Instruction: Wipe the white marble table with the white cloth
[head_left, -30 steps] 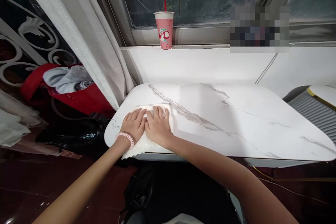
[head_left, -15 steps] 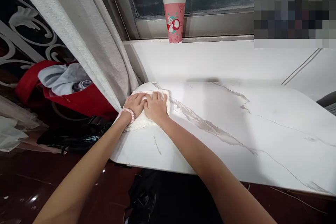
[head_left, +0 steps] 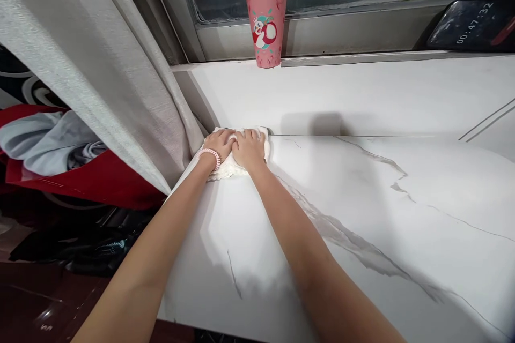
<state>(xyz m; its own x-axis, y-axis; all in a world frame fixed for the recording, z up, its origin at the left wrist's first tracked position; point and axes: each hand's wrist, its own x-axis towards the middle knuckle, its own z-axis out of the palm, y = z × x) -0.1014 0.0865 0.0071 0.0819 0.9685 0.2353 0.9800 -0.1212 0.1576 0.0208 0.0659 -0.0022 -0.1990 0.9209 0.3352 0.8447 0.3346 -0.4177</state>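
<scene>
Marble tabletop [head_left: 362, 214]: both hands, left hand [head_left: 218, 144] and right hand [head_left: 248, 149], pressed flat on white cloth [head_left: 229, 169], now pushed from near edge to far-left corner, probably touching wall.

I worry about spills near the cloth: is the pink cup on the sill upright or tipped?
Upright. The pink cup stands on its base on the sill, white rim level on top.
</scene>
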